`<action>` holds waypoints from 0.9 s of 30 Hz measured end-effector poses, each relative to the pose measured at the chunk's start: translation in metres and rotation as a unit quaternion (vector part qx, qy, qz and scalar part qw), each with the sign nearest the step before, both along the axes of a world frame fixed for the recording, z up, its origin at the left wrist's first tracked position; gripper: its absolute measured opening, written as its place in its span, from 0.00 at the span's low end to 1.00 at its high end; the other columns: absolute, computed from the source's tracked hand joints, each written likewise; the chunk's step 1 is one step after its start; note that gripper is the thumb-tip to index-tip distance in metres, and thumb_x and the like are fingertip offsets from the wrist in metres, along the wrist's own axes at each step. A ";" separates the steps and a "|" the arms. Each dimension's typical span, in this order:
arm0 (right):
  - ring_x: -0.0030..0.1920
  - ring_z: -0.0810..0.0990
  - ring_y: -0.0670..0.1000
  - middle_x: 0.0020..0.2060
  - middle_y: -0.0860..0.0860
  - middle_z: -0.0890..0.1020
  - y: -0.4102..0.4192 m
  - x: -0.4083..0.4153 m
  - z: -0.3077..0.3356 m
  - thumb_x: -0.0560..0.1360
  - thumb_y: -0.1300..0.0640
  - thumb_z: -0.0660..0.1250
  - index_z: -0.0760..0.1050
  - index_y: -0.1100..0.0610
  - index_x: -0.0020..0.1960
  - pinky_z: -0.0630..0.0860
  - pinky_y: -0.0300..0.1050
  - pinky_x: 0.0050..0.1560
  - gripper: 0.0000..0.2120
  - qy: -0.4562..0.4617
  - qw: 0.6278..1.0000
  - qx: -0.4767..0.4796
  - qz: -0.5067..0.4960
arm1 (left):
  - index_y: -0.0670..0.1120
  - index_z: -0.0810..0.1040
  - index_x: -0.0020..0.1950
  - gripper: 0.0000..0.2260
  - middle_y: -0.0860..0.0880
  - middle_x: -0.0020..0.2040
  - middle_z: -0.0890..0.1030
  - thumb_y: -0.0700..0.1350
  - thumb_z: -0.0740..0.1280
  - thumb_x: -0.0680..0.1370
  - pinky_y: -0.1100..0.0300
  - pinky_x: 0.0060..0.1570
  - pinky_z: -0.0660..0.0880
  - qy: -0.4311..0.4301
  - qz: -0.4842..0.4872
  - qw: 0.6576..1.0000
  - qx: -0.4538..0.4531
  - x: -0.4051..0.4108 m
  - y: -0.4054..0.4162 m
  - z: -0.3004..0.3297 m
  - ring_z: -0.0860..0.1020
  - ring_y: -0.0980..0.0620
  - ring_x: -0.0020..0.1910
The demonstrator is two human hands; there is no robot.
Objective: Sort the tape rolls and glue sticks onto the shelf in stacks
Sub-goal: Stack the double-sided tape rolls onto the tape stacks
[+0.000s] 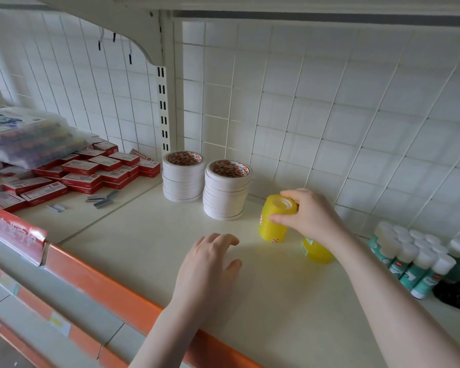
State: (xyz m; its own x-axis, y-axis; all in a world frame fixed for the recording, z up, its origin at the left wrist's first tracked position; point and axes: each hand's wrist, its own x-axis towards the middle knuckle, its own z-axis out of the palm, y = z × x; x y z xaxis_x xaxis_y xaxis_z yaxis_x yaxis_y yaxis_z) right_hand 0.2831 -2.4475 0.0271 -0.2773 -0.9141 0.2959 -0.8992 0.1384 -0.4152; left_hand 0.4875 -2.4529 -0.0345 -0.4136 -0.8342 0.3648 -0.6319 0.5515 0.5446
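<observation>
Two stacks of white tape rolls stand on the cream shelf (263, 293): one at the back (183, 179) and one just right of it (226, 192). My right hand (307, 212) grips a yellow stack of clear tape rolls (275, 219) from its top right, tilted, right of the white stacks. A second yellow tape stack (316, 252) lies partly hidden under my right wrist. My left hand (210, 261) hovers over the shelf with relaxed fingers, holding nothing. Several glue sticks (414, 257) with white caps and green labels stand at the right.
Red staple boxes (83, 173) pile up on the left shelf section, with loose staple strips (104, 200) in front and a plastic bag of coloured items (29, 136) on top. A black object (457, 293) lies beside the glue sticks. The shelf has an orange front edge (104, 285).
</observation>
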 end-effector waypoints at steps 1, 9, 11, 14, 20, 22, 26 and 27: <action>0.56 0.75 0.53 0.56 0.53 0.78 0.000 0.000 -0.001 0.66 0.47 0.75 0.74 0.55 0.64 0.67 0.40 0.51 0.29 -0.001 1.000 -0.001 -0.001 | 0.56 0.72 0.62 0.14 0.60 0.60 0.73 0.51 0.64 0.76 0.68 0.53 0.63 0.000 -0.001 1.000 0.000 0.000 0.000 0.000 0.68 0.58 0.61; 0.60 0.74 0.53 0.61 0.52 0.77 -0.001 0.000 -0.004 0.66 0.49 0.76 0.72 0.55 0.67 0.67 0.40 0.53 0.32 -0.010 1.000 -0.024 -0.003 | 0.56 0.73 0.62 0.15 0.59 0.59 0.74 0.51 0.66 0.75 0.67 0.52 0.64 0.001 -0.004 1.000 -0.004 0.001 -0.001 -0.002 0.70 0.58 0.60; 0.61 0.74 0.53 0.62 0.52 0.76 -0.001 -0.001 -0.005 0.66 0.50 0.76 0.71 0.54 0.68 0.67 0.40 0.55 0.32 -0.012 1.000 -0.027 -0.002 | 0.56 0.73 0.61 0.15 0.59 0.59 0.74 0.50 0.66 0.75 0.66 0.52 0.65 0.002 -0.004 1.000 -0.002 0.001 0.000 -0.002 0.70 0.57 0.60; 0.63 0.73 0.53 0.65 0.52 0.74 0.001 0.000 -0.007 0.66 0.51 0.76 0.68 0.53 0.70 0.67 0.41 0.58 0.34 -0.018 1.000 -0.020 0.011 | 0.55 0.73 0.61 0.14 0.59 0.60 0.74 0.50 0.66 0.75 0.66 0.53 0.65 0.003 -0.006 1.000 -0.001 0.001 -0.001 -0.001 0.70 0.57 0.60; 0.64 0.71 0.51 0.66 0.50 0.72 0.025 -0.005 0.006 0.72 0.50 0.70 0.68 0.53 0.70 0.63 0.38 0.58 0.28 0.036 0.998 -0.061 -0.003 | 0.55 0.72 0.63 0.15 0.58 0.60 0.74 0.51 0.65 0.76 0.64 0.54 0.66 -0.008 -0.004 1.000 -0.008 0.000 0.001 0.000 0.70 0.56 0.61; 0.64 0.71 0.51 0.64 0.51 0.73 0.044 -0.012 0.012 0.74 0.50 0.68 0.70 0.53 0.68 0.64 0.40 0.59 0.24 0.074 0.993 -0.078 -0.038 | 0.55 0.72 0.64 0.15 0.57 0.61 0.74 0.52 0.64 0.77 0.63 0.55 0.66 -0.022 -0.003 1.000 -0.012 0.000 0.003 0.000 0.70 0.55 0.61; 0.59 0.75 0.56 0.57 0.53 0.77 0.089 -0.027 0.010 0.74 0.53 0.68 0.76 0.56 0.62 0.68 0.45 0.55 0.18 0.125 0.983 -0.093 -0.098 | 0.52 0.73 0.63 0.16 0.54 0.60 0.76 0.52 0.65 0.76 0.59 0.54 0.68 -0.040 0.004 0.999 -0.026 -0.005 0.008 0.002 0.72 0.51 0.60; 0.56 0.76 0.58 0.55 0.54 0.78 0.101 -0.031 0.006 0.73 0.55 0.70 0.77 0.58 0.60 0.70 0.47 0.53 0.16 0.141 0.978 -0.103 -0.110 | 0.51 0.74 0.63 0.16 0.53 0.59 0.76 0.52 0.66 0.75 0.58 0.54 0.68 -0.038 0.005 0.999 -0.027 -0.008 0.011 0.003 0.72 0.50 0.60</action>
